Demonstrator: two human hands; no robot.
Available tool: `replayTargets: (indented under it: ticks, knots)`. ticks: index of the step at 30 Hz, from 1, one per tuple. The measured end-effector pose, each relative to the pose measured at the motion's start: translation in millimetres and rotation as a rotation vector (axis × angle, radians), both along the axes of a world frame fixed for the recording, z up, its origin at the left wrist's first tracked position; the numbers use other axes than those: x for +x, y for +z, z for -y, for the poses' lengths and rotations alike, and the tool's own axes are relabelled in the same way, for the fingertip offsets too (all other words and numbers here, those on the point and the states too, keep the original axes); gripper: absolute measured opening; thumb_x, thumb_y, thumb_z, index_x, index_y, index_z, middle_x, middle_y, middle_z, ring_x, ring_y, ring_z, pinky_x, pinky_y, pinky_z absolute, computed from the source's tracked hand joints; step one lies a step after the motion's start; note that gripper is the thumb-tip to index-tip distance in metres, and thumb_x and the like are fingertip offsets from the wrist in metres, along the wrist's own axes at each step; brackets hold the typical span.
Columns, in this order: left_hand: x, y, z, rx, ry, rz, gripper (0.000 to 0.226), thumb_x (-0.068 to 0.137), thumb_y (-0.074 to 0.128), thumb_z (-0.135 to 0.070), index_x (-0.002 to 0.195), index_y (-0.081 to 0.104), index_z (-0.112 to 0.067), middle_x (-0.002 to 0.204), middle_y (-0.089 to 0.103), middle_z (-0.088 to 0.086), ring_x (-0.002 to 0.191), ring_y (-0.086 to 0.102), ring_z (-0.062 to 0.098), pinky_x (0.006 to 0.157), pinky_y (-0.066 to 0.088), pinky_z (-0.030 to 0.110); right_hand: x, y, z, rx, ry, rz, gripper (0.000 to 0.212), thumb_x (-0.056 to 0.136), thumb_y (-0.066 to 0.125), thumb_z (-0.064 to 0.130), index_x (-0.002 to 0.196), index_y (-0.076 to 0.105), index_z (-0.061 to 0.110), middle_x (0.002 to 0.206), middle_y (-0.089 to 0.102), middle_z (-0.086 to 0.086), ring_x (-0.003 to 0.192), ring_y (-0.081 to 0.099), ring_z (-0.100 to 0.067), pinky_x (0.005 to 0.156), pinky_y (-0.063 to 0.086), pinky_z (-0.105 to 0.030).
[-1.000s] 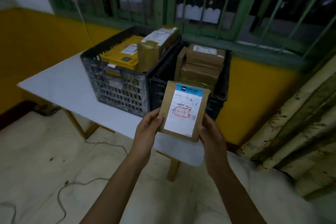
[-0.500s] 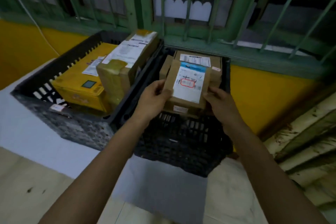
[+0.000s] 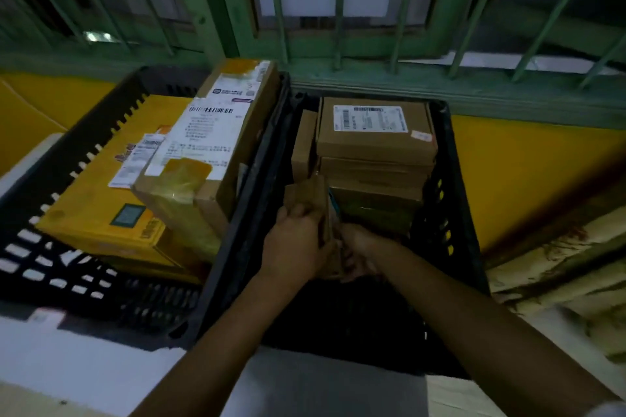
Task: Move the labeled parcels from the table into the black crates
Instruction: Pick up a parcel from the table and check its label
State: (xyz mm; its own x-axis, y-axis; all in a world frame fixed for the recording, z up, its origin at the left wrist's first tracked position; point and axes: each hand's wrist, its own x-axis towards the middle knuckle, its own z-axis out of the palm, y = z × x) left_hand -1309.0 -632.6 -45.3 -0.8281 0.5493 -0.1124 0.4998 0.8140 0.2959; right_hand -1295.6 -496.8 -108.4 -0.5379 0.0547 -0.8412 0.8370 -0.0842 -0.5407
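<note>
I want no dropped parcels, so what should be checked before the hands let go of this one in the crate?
1. The parcel is within the walls of the right crate: ok.
2. Both the left hand and the right hand grip the parcel: ok.
3. It stands on edge in the gap before the stack of boxes: ok.
4. Its lower edge rests on the crate floor: cannot tell, the hands hide it.
5. The right hand is free of a pinch against the stack: cannot tell.

Right crate near end free — box stack blocks far end.
</note>
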Motion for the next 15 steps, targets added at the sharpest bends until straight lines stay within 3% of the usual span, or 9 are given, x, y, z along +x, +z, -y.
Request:
replayTargets:
  ticks: [4, 6, 9, 10, 13, 15]
  knots:
    - [-5.8, -11.4, -8.4, -0.266, -0.176, 0.067, 0.06, 0.09, 0.061, -0.032, 0.143, 0.038, -0.019, 0.142, 0.039, 0.009, 0.128, 0.038, 0.029, 0.087, 0.043, 0.032, -22.1, -19.5, 16.5, -0.138, -0.182, -0.036, 0.06, 0.087, 0.032, 0.075, 0.101, 0.064, 0.027, 0.099, 0.067, -0.005, 0.087, 0.063, -0.025, 0.065, 0.052, -0.032]
    - [-7.4, -14.9, -12.2, -0.341, -0.192, 0.095, 0.051, 0.093, 0.056, -0.025, 0.141, 0.041, -0.015, 0.142, 0.04, 0.011, 0.127, 0.038, 0.03, 0.089, 0.043, 0.033, -26.7, -29.1, 20.6, -0.209, -0.309, -0.102, 0.062, 0.091, 0.032, 0.07, 0.125, 0.057, 0.025, 0.122, 0.063, -0.008, 0.103, 0.061, -0.027, 0.079, 0.048, -0.034]
    - [-8.9, -18.7, -14.3, -0.408, -0.192, 0.174, 0.055, 0.095, 0.052, -0.022, 0.145, 0.033, -0.011, 0.149, 0.032, 0.013, 0.133, 0.033, 0.032, 0.099, 0.039, 0.037, -28.1, -34.2, 22.7, -0.178, -0.223, -0.168, 0.072, 0.091, 0.035, 0.068, 0.146, 0.039, 0.021, 0.146, 0.046, -0.007, 0.127, 0.05, -0.027, 0.1, 0.043, -0.038]
    - [-9.3, -19.0, -15.1, -0.428, -0.19, 0.197, 0.061, 0.095, 0.053, -0.022, 0.148, 0.027, -0.01, 0.152, 0.025, 0.013, 0.136, 0.03, 0.032, 0.102, 0.037, 0.038, -29.7, -33.8, 22.4, -0.153, -0.186, -0.161, 0.069, 0.092, 0.039, 0.064, 0.146, 0.04, 0.021, 0.146, 0.046, -0.007, 0.123, 0.053, -0.026, 0.1, 0.045, -0.037]
    - [-9.8, -16.4, -17.6, -0.436, -0.208, 0.211, 0.066, 0.095, 0.053, -0.025, 0.151, 0.021, -0.011, 0.157, 0.017, 0.012, 0.14, 0.024, 0.03, 0.108, 0.032, 0.037, -35.0, -25.2, 21.9, -0.082, -0.129, -0.093, 0.054, 0.096, 0.043, 0.054, 0.134, 0.053, 0.018, 0.121, 0.063, -0.008, 0.084, 0.06, -0.021, 0.065, 0.048, -0.027]
    - [-10.0, -11.7, -18.9, -0.437, -0.206, 0.212, 0.067, 0.094, 0.055, -0.029, 0.151, 0.023, -0.012, 0.157, 0.019, 0.01, 0.141, 0.025, 0.027, 0.108, 0.031, 0.035, -34.2, -17.9, 21.5, -0.042, -0.059, -0.035, 0.059, 0.093, 0.041, 0.062, 0.133, 0.052, 0.021, 0.113, 0.063, -0.005, 0.082, 0.058, -0.023, 0.062, 0.043, -0.027]
